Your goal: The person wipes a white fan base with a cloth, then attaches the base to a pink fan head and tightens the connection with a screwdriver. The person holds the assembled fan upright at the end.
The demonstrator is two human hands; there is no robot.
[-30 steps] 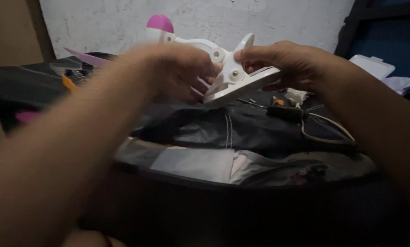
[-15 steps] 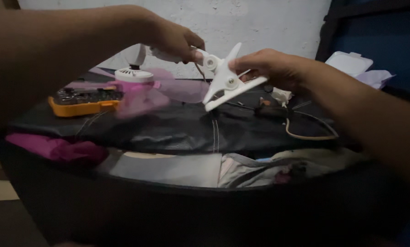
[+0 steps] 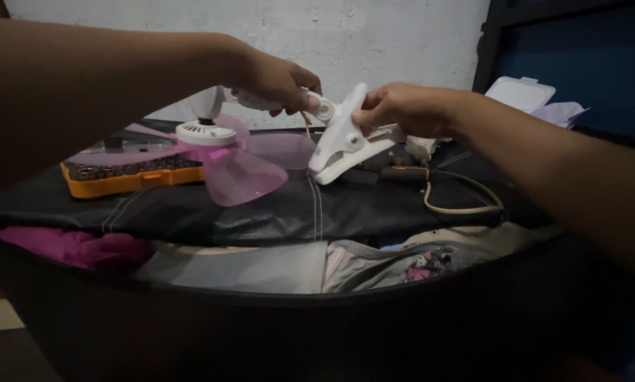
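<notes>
Clip fan held above dark surface

Clip fan (image 3: 275,134) is suspended over black leatherette (image 3: 261,205). Orange bit case (image 3: 130,175) lies at left. Left hand (image 3: 271,78) fingers wrap the white neck. Right hand (image 3: 402,107) fingers pinch the white clamp (image 3: 342,141). Cable (image 3: 459,198) lies right.

Clip fan over the cloth
Fan blades (image 3: 243,166) lie right of the bit case (image 3: 130,173); the clamp (image 3: 342,138) sits right again, cable (image 3: 466,201) beyond.
</notes>
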